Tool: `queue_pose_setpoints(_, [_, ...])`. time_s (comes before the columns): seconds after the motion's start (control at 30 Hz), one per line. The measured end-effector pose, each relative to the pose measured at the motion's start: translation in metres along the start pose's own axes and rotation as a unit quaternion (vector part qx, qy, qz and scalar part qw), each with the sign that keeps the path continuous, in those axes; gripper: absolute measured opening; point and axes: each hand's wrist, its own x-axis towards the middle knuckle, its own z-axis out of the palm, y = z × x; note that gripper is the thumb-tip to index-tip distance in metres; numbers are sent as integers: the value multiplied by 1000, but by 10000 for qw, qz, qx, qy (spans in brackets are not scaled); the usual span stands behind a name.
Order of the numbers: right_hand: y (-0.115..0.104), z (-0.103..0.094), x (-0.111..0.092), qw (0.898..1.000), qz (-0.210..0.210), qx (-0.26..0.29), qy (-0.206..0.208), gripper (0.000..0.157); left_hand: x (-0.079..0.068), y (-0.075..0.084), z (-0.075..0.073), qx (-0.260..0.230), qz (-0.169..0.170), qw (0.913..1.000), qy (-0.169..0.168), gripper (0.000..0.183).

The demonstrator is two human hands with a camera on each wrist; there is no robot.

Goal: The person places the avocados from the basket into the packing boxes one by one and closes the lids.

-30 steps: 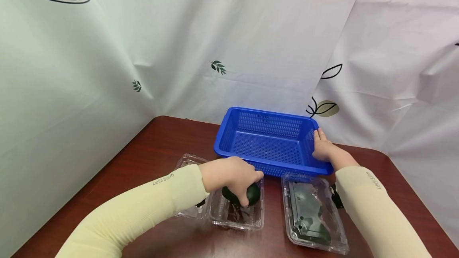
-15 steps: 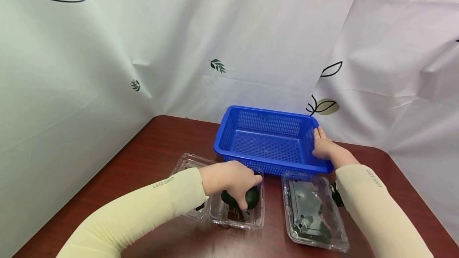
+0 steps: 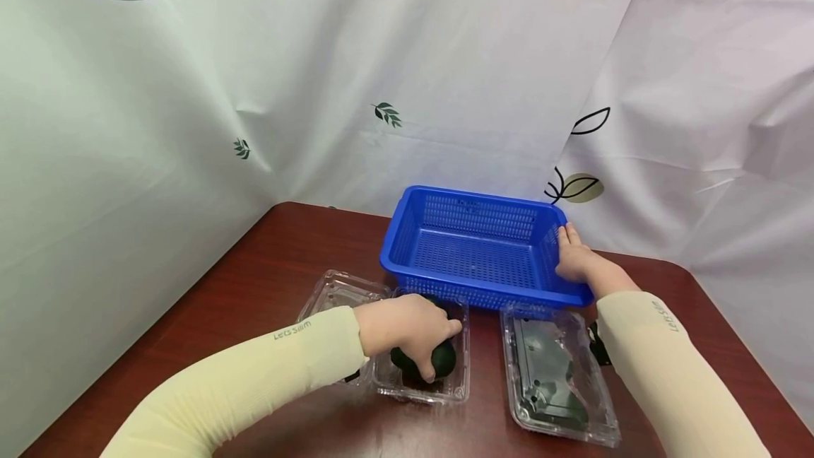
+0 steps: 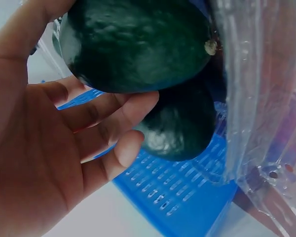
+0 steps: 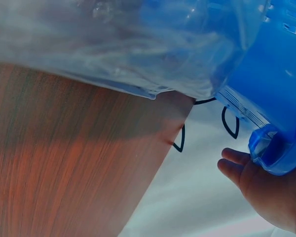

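In the head view my left hand point(image 3: 413, 334) reaches down into a clear plastic clamshell box point(image 3: 422, 398) and grips a dark green avocado point(image 3: 445, 359). Thumb and fingers lie on opposite sides of this avocado point(image 4: 138, 44) in the left wrist view, where its pale stem scar shows. A second avocado point(image 4: 180, 123) is just beyond it, inside the box. My right hand point(image 3: 575, 261) holds the right end rim of a blue perforated basket point(image 3: 483, 260), thumb inside. In the right wrist view that rim point(image 5: 281, 165) hides part of the hand point(image 5: 266, 190).
The box's open lid point(image 3: 343, 290) lies to the left, partly under my left sleeve. Another clear plastic box point(image 3: 553, 366), with dark green showing through it, stands front right. All rest on a brown wooden table point(image 3: 318, 239), with a white printed curtain point(image 3: 318, 90) behind.
My left hand has moved slightly down and toward me with the avocado. More dark green now shows behind the hand. The right hand and basket keep their places.
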Motion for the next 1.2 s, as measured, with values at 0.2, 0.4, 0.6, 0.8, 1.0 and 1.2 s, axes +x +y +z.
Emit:
queue_pose_setpoints(0.2, [2,1,1,10000,-9,21,1,80,-1,3,5,115,-7,9999,37,74])
queue_pose_setpoints(0.4, [4,2,2,10000,-65,-44,22,79,0,3,7,139,-39,9999,83,76])
queue_pose_setpoints(0.6, [2,1,1,10000,-71,2,-9,79,1,2,8,57,-49,9999,119,74])
queue_pose_setpoints(0.8, [2,1,0,10000,-82,-8,1,79,-2,2,8,60,57,9994,325,63])
queue_pose_setpoints(1.0, [3,1,1,10000,-26,42,-12,79,-5,3,5,10,122,9993,361,58])
queue_pose_setpoints(1.2, [4,0,2,10000,-18,35,-2,80,-6,2,3,-3,120,9992,369,54])
